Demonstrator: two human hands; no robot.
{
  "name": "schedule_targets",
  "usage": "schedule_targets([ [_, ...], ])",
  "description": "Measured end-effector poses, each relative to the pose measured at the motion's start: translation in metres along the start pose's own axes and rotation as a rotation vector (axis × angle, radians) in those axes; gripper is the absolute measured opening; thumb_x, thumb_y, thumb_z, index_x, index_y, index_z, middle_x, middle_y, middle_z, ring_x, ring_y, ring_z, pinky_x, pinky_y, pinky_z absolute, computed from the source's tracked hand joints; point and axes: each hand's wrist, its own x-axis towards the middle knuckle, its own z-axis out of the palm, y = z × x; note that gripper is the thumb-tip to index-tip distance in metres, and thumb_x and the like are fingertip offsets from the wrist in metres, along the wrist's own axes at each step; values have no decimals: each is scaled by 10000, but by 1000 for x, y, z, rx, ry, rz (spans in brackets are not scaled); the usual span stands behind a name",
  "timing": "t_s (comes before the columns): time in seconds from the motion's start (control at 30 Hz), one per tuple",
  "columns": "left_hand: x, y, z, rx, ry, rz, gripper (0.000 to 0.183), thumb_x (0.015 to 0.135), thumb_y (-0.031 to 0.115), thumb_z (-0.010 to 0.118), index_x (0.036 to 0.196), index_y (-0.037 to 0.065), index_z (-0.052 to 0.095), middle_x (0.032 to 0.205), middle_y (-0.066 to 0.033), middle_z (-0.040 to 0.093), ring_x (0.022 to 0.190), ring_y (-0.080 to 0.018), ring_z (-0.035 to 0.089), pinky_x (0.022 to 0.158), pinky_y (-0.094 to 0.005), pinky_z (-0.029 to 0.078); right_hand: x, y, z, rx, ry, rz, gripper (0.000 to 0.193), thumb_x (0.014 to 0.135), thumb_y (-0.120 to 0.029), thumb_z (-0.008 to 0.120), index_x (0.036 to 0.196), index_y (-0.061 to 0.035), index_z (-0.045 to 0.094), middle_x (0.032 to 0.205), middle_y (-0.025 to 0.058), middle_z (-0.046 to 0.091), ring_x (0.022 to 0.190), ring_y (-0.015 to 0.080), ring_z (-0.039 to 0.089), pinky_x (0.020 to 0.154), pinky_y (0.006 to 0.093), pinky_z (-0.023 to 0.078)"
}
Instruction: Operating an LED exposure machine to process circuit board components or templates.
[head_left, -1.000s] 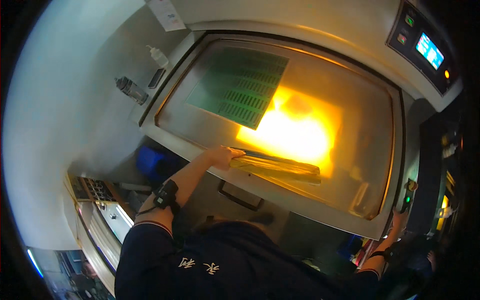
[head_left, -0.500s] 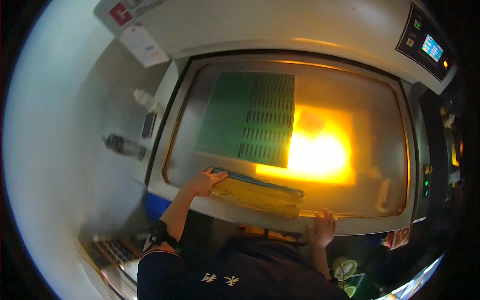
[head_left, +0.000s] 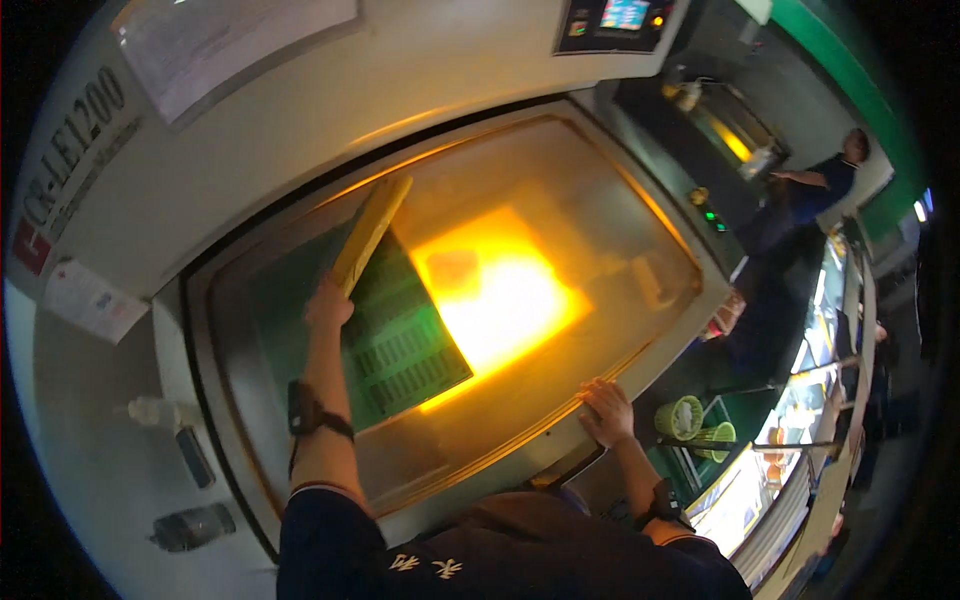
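My left hand [head_left: 328, 303] grips the near end of a long yellow bar with a film-like surface [head_left: 370, 235]. The bar lies slanted over the far part of a green sheet [head_left: 415, 370] with rows of dark rectangular marks. That sheet is on a wide exposure table [head_left: 625, 335], under a cover that looks clear and glossy. My right hand [head_left: 607, 413] rests at the table's front rim, fingers stretched over it and holding nothing. How the left fingers close under the bar is partly hidden.
Bright yellow light [head_left: 510, 305] glows through the table right of the sheet. A control panel [head_left: 615, 22] sits above. Green baskets [head_left: 680, 417] stand right of me; a dark bottle [head_left: 192, 527] and a phone-like slab [head_left: 195, 457] lie left. Another person [head_left: 825, 185] stands far right.
My left hand has carried the bar from the table's front edge to the far side, turning it lengthwise. My view has swung right. The right hand stays at the front rim.
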Motion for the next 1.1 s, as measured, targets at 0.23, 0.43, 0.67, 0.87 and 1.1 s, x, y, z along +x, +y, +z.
schedule_targets([
  [0.23, -124, -13, 0, 39, -412, 329, 704, 758, 43, 607, 1435, 85, 419, 1355, -205, 547, 1228, -383, 540, 1056, -470, 424, -9, 0, 2, 20, -43, 3, 504, 860, -412, 622, 1296, -162, 584, 1402, 43, 541, 1363, 282, 429, 1145, 492, 283],
  [0.43, -282, -60, 8, 98, -661, 551, 797, 728, 192, 671, 1472, 125, 395, 1447, -173, 482, 1262, -374, 519, 1041, -448, 453, 12, -8, 16, 665, 268, 154, 754, 951, -590, 459, 1481, -66, 340, 1483, 149, 438, 1384, 324, 389, 1150, 496, 255],
  [0.67, -378, -80, 59, 124, -228, 506, 753, 777, 125, 636, 1485, 200, 389, 1554, 48, 362, 1320, -392, 451, 1034, -495, 454, 54, -45, 42, 1289, 77, 17, 671, 1020, -534, 319, 1418, -8, 446, 1454, 166, 467, 1396, 327, 356, 1134, 502, 277],
  [0.87, -397, -83, 13, 143, -272, 434, 812, 730, 71, 671, 1486, 186, 396, 1519, -8, 416, 1244, -329, 524, 978, -452, 495, 70, -75, 49, 1207, -43, -124, 531, 1054, -426, 336, 1094, -22, 677, 1277, 136, 607, 1287, 284, 486, 1073, 412, 371],
  [1.1, -342, -149, 124, -798, -630, 560, 722, 730, 73, 743, 1409, 59, 498, 1292, -231, 588, 1106, -350, 625, 946, -359, 486, 55, -114, 38, 713, 96, -97, 435, 1015, -353, 446, 1318, -53, 533, 1378, 174, 528, 1313, 346, 457, 1094, 443, 359],
])
